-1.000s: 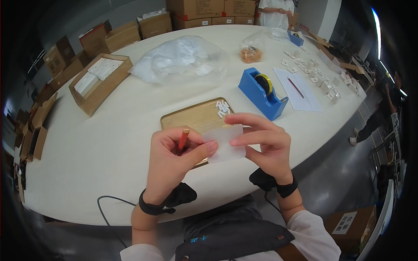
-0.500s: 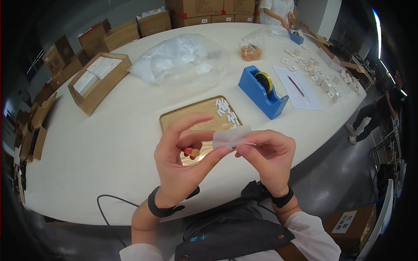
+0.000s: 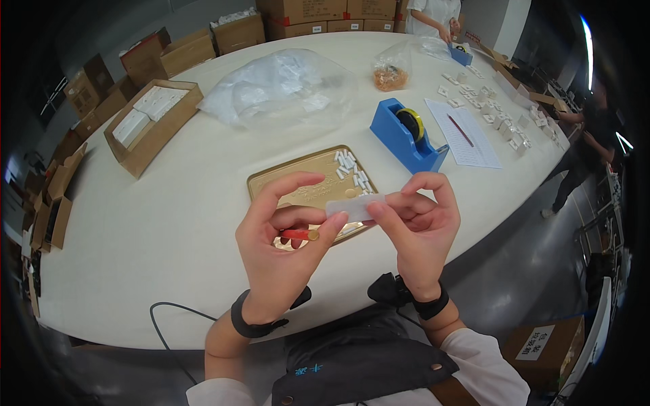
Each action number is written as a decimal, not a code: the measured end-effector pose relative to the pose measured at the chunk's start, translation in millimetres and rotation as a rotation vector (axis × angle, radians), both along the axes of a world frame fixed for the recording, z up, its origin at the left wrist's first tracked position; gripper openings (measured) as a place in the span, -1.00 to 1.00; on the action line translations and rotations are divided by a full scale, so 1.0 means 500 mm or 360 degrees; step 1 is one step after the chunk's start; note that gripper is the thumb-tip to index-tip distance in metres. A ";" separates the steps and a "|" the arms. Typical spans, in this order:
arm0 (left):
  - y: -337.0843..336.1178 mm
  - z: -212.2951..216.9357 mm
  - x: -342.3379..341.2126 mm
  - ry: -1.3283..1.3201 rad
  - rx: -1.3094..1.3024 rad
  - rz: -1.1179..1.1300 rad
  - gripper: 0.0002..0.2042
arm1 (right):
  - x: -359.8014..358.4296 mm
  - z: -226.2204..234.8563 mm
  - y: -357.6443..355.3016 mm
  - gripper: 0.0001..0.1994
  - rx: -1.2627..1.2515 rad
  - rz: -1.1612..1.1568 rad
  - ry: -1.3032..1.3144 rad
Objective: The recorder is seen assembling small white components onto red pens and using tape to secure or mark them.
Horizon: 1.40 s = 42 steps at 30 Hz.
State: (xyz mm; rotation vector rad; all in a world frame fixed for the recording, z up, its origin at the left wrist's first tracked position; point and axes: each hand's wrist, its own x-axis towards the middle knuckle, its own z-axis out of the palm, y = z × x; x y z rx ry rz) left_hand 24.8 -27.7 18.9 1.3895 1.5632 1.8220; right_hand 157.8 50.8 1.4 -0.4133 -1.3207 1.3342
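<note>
Both hands are raised over the near edge of the white table [image 3: 169, 223]. Between the thumbs and forefingers of my left hand [image 3: 281, 254] and my right hand [image 3: 420, 230] I pinch a small clear plastic bag [image 3: 354, 207]. A thin red stick with a brass end [image 3: 298, 235] lies tucked in the curled fingers of my left hand. Just beyond the hands a gold metal tray [image 3: 298, 183] rests on the table, with several small white pieces [image 3: 350, 167] heaped at its far right corner.
A blue tape dispenser [image 3: 405, 135] stands right of the tray, with a paper sheet and red pen [image 3: 464, 132] beyond. A large clear bag [image 3: 281, 88] lies farther back, an open cardboard box [image 3: 149, 125] at left. Another person [image 3: 433, 13] works at the far end.
The hands came closer to me and together. The bag, held wide a second ago, is now folded small between the fingertips; the red stick stays in my left hand.
</note>
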 end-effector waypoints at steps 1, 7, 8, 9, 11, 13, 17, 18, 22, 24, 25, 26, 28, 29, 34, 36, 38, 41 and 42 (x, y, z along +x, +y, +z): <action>0.000 -0.001 -0.001 -0.0009 0.0002 -0.0009 -0.61 | 0.001 0.000 0.001 -0.66 -0.0009 0.0000 -0.0006; -0.002 0.002 0.000 -0.0037 -0.0040 -0.0004 -0.66 | -0.001 0.000 0.001 -0.67 0.0038 -0.0029 -0.0009; -0.001 0.003 0.000 -0.0054 -0.0041 -0.0001 -0.66 | -0.001 0.001 0.002 -0.68 0.0037 -0.0035 -0.0014; 0.001 0.002 0.000 -0.0052 -0.0033 0.0000 -0.66 | -0.001 0.001 0.002 -0.68 0.0036 -0.0040 -0.0020; 0.002 -0.001 -0.002 -0.0047 -0.0018 0.0007 -0.66 | -0.002 0.001 0.003 -0.69 0.0037 -0.0043 -0.0027; 0.003 -0.002 -0.005 -0.0047 -0.0027 -0.0005 -0.66 | -0.002 0.002 0.004 -0.69 0.0044 -0.0044 -0.0034; 0.003 0.001 -0.008 -0.0078 -0.0061 -0.0029 -0.66 | -0.003 0.006 0.001 -0.69 0.0017 -0.0065 -0.0052; 0.003 0.000 -0.009 -0.0085 -0.0063 -0.0029 -0.66 | -0.002 0.006 0.001 -0.69 0.0016 -0.0066 -0.0060; 0.004 0.000 -0.010 -0.0155 -0.0062 -0.0065 -0.68 | -0.004 0.005 0.003 -0.70 0.0029 -0.0042 -0.0016; 0.005 0.000 -0.010 -0.0204 -0.0063 -0.0097 -0.68 | -0.003 0.006 0.002 -0.70 0.0029 -0.0048 -0.0020; 0.006 0.000 -0.011 -0.0222 -0.0066 -0.0111 -0.69 | -0.003 0.006 0.002 -0.71 0.0029 -0.0051 -0.0022; 0.006 -0.001 -0.012 -0.0240 -0.0069 -0.0124 -0.69 | -0.002 0.007 0.002 -0.71 0.0024 -0.0045 -0.0018; 0.007 -0.003 -0.012 -0.0254 -0.0060 -0.0136 -0.69 | -0.002 0.008 0.003 -0.72 0.0016 -0.0034 -0.0009; 0.007 -0.004 -0.013 -0.0261 -0.0055 -0.0142 -0.69 | -0.003 0.007 0.003 -0.72 0.0009 -0.0031 0.0001; 0.008 -0.008 -0.011 -0.0301 -0.0028 -0.0143 -0.69 | -0.006 0.007 0.004 -0.73 -0.0022 -0.0039 0.0016; 0.009 -0.008 -0.010 -0.0306 -0.0020 -0.0135 -0.69 | -0.003 0.002 0.006 -0.70 0.0001 -0.0026 -0.0028; 0.008 -0.007 -0.010 -0.0307 -0.0024 -0.0112 -0.69 | -0.003 0.005 0.006 -0.65 -0.0038 0.0065 -0.0036; 0.005 -0.005 -0.017 -0.0069 -0.0016 -0.0047 -0.69 | -0.001 0.019 0.011 -0.53 -0.0114 0.0312 -0.0104; 0.004 -0.002 -0.014 -0.0049 -0.0008 -0.0026 -0.69 | 0.005 0.019 0.019 -0.50 -0.0092 0.0396 -0.0197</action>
